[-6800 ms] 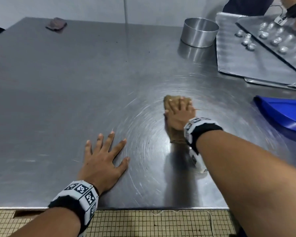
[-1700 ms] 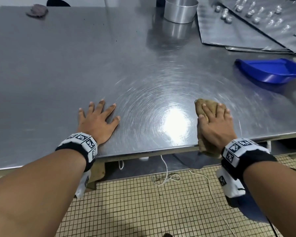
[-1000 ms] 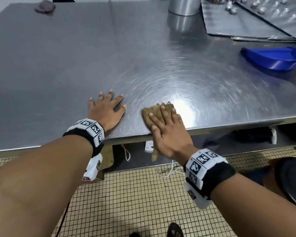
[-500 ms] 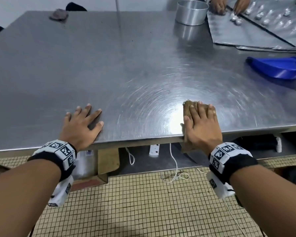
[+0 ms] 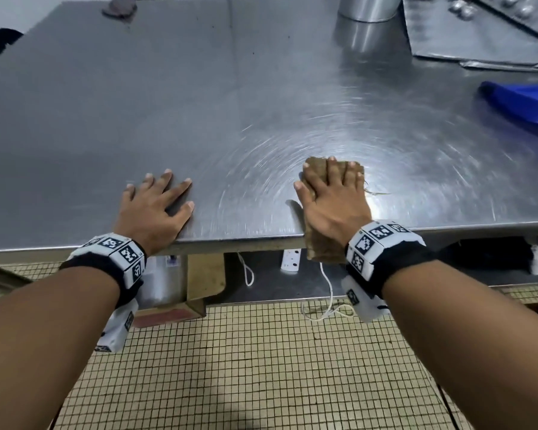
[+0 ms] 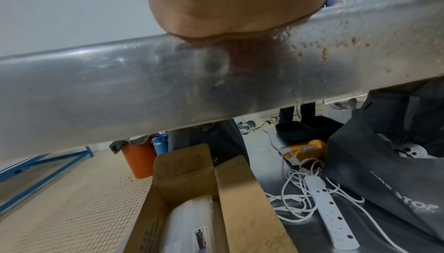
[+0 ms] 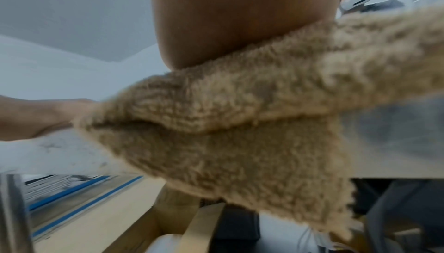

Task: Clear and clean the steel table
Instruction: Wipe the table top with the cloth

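Observation:
A tan fuzzy cloth (image 5: 316, 169) lies on the steel table (image 5: 199, 103) at its near edge, and its lower end (image 7: 240, 143) hangs over the rim. My right hand (image 5: 334, 193) presses flat on the cloth with straight fingers. My left hand (image 5: 156, 206) rests flat on the bare steel to the left, fingers spread. In the left wrist view only the heel of that hand (image 6: 235, 6) shows above the table's front rim (image 6: 168, 82). Swirl marks ring the steel between the hands.
A round steel tin (image 5: 367, 7) stands at the back right beside foil-lined trays (image 5: 466, 35). A blue dustpan (image 5: 522, 103) lies at the right edge and a dark rag (image 5: 118, 7) at the far left. Under the table are a cardboard box (image 6: 216, 190), a power strip (image 6: 329, 217) and a grey bag (image 6: 384, 162).
My right hand has slid the cloth left and back right along the near edge, ending slightly further onto the table. The left hand has stayed flat and shifted only a little.

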Motion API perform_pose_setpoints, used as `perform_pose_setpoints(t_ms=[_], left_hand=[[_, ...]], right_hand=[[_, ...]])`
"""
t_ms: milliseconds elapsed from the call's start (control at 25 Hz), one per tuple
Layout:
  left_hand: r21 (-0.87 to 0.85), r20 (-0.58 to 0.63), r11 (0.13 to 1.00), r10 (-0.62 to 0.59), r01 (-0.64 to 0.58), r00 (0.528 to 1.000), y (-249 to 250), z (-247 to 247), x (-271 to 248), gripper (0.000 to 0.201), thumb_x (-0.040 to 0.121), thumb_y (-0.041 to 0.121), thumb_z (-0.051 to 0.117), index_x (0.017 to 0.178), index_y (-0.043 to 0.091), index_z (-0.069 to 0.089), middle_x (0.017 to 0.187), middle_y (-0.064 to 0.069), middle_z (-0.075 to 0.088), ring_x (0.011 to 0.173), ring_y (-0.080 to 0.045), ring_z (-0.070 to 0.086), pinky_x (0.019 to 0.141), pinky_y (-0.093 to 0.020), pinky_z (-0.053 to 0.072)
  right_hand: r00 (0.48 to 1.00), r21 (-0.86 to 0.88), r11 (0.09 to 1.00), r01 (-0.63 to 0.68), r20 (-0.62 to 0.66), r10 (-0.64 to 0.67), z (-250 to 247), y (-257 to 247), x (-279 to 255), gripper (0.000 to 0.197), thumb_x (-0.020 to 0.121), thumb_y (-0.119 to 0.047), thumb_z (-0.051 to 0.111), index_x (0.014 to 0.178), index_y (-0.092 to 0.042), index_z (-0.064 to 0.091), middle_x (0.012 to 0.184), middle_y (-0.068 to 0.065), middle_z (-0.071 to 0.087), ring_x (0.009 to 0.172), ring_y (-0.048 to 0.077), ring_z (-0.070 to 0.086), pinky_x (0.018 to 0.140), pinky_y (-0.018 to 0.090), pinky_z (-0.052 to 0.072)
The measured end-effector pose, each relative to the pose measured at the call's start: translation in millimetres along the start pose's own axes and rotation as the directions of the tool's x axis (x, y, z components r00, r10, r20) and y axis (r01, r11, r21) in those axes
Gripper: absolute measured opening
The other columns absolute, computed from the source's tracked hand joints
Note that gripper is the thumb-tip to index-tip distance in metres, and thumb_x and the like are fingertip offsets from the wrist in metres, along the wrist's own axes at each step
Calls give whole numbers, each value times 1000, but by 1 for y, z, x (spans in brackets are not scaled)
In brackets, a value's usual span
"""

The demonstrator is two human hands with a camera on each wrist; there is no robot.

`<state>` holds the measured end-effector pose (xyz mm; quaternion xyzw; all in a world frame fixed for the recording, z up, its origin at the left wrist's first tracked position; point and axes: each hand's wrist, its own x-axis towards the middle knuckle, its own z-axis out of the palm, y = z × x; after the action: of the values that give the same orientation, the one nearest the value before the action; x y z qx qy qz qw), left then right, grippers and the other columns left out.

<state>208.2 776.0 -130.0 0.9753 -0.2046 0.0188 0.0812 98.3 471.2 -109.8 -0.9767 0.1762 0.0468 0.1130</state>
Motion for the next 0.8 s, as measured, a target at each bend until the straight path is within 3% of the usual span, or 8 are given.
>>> perform_pose_setpoints(t_ms=[200,360,520,640,800], left_hand=[[-1,-8,1000,-7,7,1000,1,0,1,69,82,65,23,145,43,37,160,4,26,148,-23,17,120,-48,6],[9,2,1000,2,-2,1000,0,1,2,65,85,65,25,146,44,35,161,4,24,149,-24,16,120,-50,6],[2,35,1000,11,-11,999,-2,0,2,58,92,63,27,147,46,28,163,7,17,150,-22,8,120,-49,2],[8,44,1000,16,-16,999,-3,0,3,56,94,63,27,148,46,27,163,7,15,150,-23,7,121,-49,2],[23,46,999,41,-42,998,-5,0,3,59,93,64,24,148,45,28,163,5,16,150,-25,8,120,-51,3]], right_hand=[[980,-17,980,200,9,-200,19,-62,-10,66,90,-67,4,151,-42,3,161,10,-8,145,40,-13,117,55,-8],[948,-71,946,316,-4,-317,30,-77,-44,77,84,-79,3,151,-42,1,160,10,-11,145,38,-15,117,54,-6],[913,-258,881,397,12,-407,34,-57,-62,106,68,-91,33,150,-38,-10,160,14,-12,144,42,-17,118,56,0],[919,-299,876,378,5,-395,32,-34,-68,117,67,-75,61,149,-38,-14,160,13,-12,144,39,-15,119,53,-3],[946,-352,889,293,-29,-323,24,4,-70,121,66,-58,75,149,-39,-12,161,13,-4,146,40,-6,118,49,-2]])
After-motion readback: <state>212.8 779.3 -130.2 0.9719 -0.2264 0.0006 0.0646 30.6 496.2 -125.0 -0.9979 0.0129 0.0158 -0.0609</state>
